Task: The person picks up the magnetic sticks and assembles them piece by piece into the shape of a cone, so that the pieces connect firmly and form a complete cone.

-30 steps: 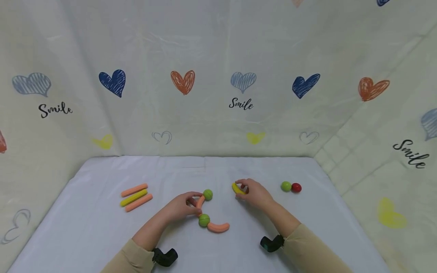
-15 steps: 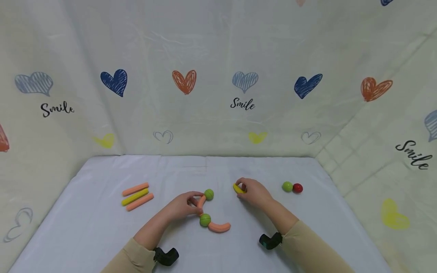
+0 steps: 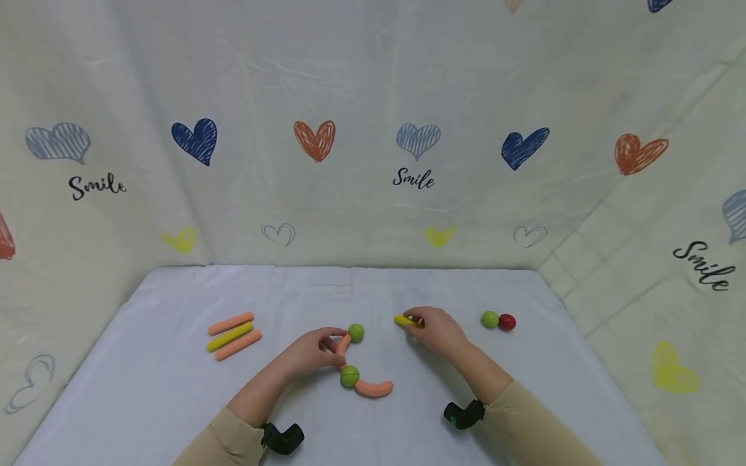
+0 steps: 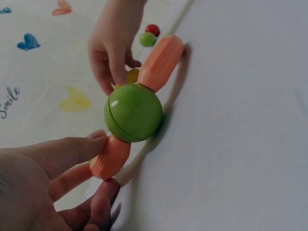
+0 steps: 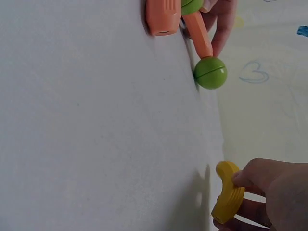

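Yellow and curved, the banana-shaped piece (image 3: 405, 320) sits, in the head view, to the right of the far green ball (image 3: 356, 332) and apart from it, its long axis nearly left-to-right, one end towards that ball. The right hand (image 3: 438, 331), the nearer one, has thumb and fingers closed around it. Half a second ago the piece slanted more steeply; the left hand (image 3: 315, 353) looks unmoved.

In the left wrist view, the left thumb and fingers pinch an orange piece (image 4: 110, 158) against the near green ball (image 4: 134, 113); a second orange piece (image 4: 162, 62) touches that ball's other side.

In the right wrist view, a gap separates the yellow piece's upper end from the far ball.
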A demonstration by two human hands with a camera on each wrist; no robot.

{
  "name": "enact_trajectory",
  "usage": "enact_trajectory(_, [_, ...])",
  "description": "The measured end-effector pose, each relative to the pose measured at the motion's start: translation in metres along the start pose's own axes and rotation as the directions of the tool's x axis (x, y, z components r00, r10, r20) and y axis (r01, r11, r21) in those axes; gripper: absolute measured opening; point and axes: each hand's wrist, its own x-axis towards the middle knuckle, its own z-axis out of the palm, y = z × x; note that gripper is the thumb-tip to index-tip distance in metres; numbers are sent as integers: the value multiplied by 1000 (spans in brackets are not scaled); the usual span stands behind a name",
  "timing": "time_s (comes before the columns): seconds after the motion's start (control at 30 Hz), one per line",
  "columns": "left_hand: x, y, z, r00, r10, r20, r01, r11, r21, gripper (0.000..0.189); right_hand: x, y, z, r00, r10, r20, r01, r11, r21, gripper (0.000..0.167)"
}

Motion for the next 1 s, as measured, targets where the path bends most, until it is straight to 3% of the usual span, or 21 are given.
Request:
enact_trajectory(0.4, [0, 0, 2, 1000, -9, -6, 9, 1000, 5, 56, -1, -4, 5, 1000, 19, -8, -16, 969, 246, 23])
enact_trajectory(0.67, [-1, 1, 3, 1000, -26, -3, 26, 1000, 11, 55, 0, -13, 10, 1000, -30, -2, 29, 955, 296, 20])
enact_trajectory(1.0, [0, 2, 4, 1000, -28, -6, 28, 1000, 13, 55, 0, -22, 17, 996, -82, 31, 70, 956, 285, 21])
